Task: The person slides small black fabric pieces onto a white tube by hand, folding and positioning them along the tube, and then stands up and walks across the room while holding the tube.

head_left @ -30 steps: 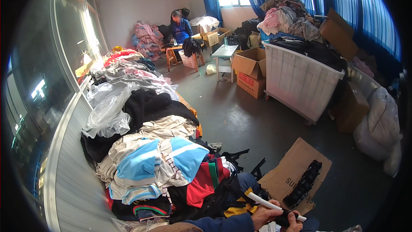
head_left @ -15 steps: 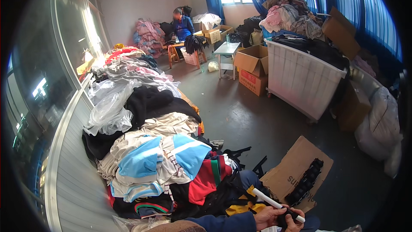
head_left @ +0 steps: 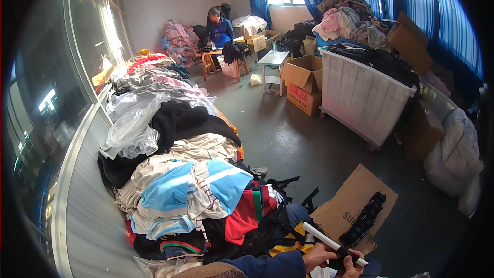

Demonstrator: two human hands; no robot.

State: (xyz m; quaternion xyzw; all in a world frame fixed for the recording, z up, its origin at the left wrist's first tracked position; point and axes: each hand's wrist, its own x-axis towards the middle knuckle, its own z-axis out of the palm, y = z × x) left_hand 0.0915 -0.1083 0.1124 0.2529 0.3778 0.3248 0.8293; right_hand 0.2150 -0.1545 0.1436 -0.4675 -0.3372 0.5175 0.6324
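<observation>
A white rod or tube (head_left: 320,234) slants across my lap at the lower right, with a dark band of black fabric (head_left: 343,251) around its lower part. My left hand (head_left: 318,256) is closed around the rod's middle, just above the band. Near the lower end, my right hand (head_left: 353,266) is closed, thumb and fingers at the rod and the black fabric. More dark fabric hangs between the hands, partly hidden. Beyond them a flat piece of cardboard (head_left: 334,201) lies on the floor, bearing a row of black rolled pieces (head_left: 364,220).
A long heap of clothes (head_left: 188,188) runs along the left wall. A white wheeled bin (head_left: 363,90) full of dark cloth stands at the right, beside open cartons (head_left: 302,72). A person in blue (head_left: 221,32) sits at a wooden bench (head_left: 226,51) at the back, another person behind.
The rod has shifted slightly between my hands, and the black band around it shows more plainly. My hands stay close together. The people at the back have moved a little.
</observation>
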